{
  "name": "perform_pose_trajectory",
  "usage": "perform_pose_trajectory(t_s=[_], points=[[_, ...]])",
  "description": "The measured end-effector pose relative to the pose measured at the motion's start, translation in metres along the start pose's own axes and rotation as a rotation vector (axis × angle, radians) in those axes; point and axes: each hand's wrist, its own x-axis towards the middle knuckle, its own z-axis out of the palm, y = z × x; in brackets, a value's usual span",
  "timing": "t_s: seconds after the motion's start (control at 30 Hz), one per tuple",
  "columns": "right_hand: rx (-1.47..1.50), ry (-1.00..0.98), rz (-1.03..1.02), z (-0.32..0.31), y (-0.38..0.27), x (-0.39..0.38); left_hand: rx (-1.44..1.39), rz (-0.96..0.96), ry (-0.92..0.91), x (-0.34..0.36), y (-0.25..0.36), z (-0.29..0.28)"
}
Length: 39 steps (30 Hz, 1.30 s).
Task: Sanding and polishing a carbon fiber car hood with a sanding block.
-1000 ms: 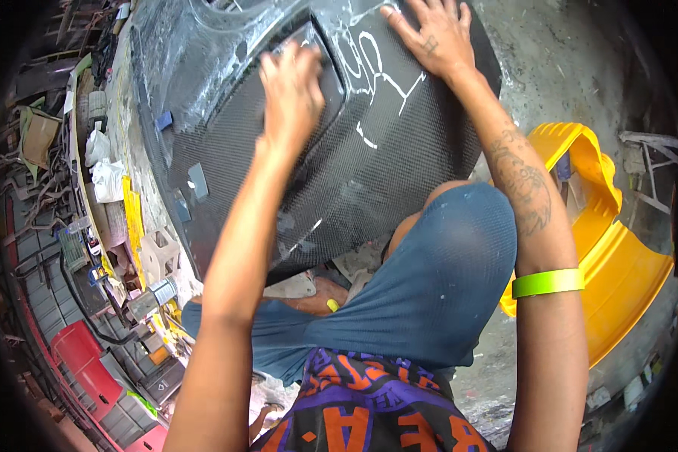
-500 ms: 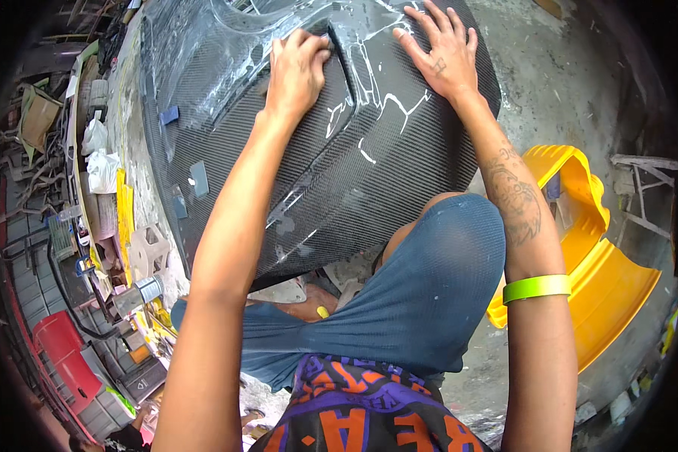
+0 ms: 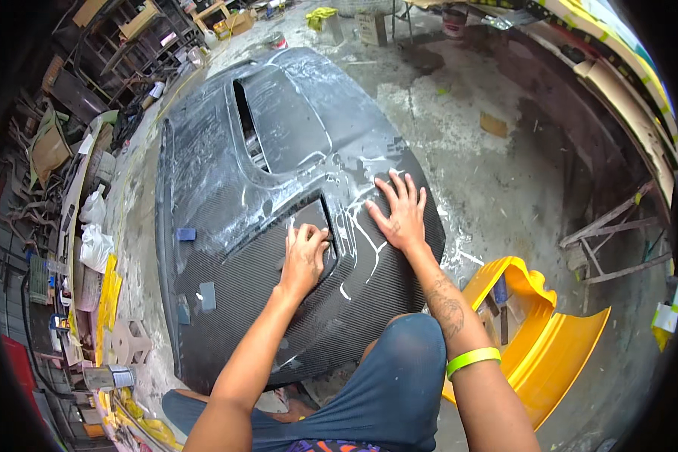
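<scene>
A large black carbon-fibre car hood (image 3: 233, 331) lies in front of me, smeared with whitish residue and white streaks. My left hand (image 3: 305, 256) is at the edge of a recessed vent (image 3: 309, 215), its fingers curled and pressed together. A small dark piece may be under the fingertips, but I cannot make it out. To the right of the vent, my right hand (image 3: 403, 218) rests on the hood with its fingers spread and nothing in it. A blue block (image 3: 186, 234) and a grey-blue square of what looks like sandpaper (image 3: 206, 295) lie on the hood's left side.
Close by my right forearm stands a curved yellow panel (image 3: 557, 354). A metal stand (image 3: 610, 233) is farther right. Along the left are white plastic bags (image 3: 96, 248), a grey stool (image 3: 130, 343) and a can (image 3: 109, 377). Small cardboard (image 3: 493, 124) lies on the floor.
The view has tilted upward, so the hood's far half and the floor beyond now show. Both hands stay at about the same places on the hood: left at the vent edge, right flat beside it.
</scene>
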Motion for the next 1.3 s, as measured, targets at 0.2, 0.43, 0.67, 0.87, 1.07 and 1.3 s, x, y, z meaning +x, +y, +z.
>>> perform_pose_trajectory(t_s=[0.2,0.43,0.67,0.87,1.07,1.3], points=[[-0.012,-0.057,0.023,0.004,0.002,0.000,0.015,-0.001,0.162,-0.002,-0.002,-0.001],[-0.018,-0.050,0.027,0.003,0.001,-0.002,-0.022,-0.017,0.153,-0.001,-0.002,0.003],[0.002,-0.064,0.035,-0.002,-0.003,0.000,0.011,-0.015,0.056,-0.003,0.002,0.006],[-0.037,-0.067,0.017,0.004,0.002,-0.001,0.049,-0.063,0.094,-0.007,0.001,0.003],[-0.039,-0.023,-0.024,0.011,0.009,-0.003,0.093,-0.024,0.131,-0.010,0.002,0.001],[-0.031,-0.018,0.005,0.008,0.006,0.000,-0.003,-0.049,0.036,-0.008,0.007,0.003]])
